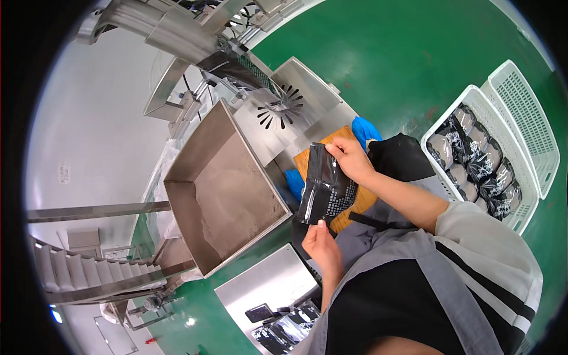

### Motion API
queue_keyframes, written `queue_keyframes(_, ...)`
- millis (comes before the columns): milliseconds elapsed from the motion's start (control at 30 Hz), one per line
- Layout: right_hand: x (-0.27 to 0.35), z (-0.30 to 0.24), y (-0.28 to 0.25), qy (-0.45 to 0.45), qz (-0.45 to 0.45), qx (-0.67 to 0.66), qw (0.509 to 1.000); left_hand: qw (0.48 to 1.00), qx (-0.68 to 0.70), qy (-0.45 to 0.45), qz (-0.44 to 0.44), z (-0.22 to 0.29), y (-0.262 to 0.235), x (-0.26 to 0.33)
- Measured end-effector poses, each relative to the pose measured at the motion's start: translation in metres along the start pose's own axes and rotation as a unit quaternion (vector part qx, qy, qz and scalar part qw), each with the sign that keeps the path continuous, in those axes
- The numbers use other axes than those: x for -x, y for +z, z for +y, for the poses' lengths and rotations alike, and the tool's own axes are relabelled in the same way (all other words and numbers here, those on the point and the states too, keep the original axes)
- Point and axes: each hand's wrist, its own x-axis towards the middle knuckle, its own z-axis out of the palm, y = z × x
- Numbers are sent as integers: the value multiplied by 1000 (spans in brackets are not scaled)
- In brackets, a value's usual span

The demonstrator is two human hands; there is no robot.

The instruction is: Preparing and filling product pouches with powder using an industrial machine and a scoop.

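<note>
A black plastic pouch (pixel 319 186) with pale print is stretched between my two hands, over my lap. My left hand (pixel 323 248) pinches one corner of its edge between thumb and fingers. At the other end of that edge, my right hand (pixel 350 158) has its thumb on top and its fingers folded behind the plastic. Whether anything is inside the pouch I cannot tell. Just beyond it lies a brown wooden board (pixel 303 163), partly covered by the pouch and my right hand.
To the left stands a deep steel hopper (pixel 236 195) with powder in it. A slotted steel plate (pixel 281 112) adjoins the machine. Filled pouches sit in a white crate (pixel 435 133) at right. More black pouches (pixel 287 328) lie on a steel surface (pixel 260 287) at lower left.
</note>
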Motion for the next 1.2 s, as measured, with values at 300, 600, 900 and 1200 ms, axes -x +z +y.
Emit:
queue_keyframes(300, 5, 2, 5, -67, -7, 54, 996, 871, -337, -233, -271, 59, 57, -154)
queue_keyframes(600, -11, 0, -5, 16, -79, -77, 994, 863, -341, -203, -313, 43, 91, -164)
queue_keyframes(900, -30, 11, -7, 157, -85, -176, 968, 864, -374, -238, -240, 75, 50, -105)
queue_keyframes(1200, -1, -2, -28, 76, -89, -136, 984, 914, -371, -46, -159, 80, 1, -54)
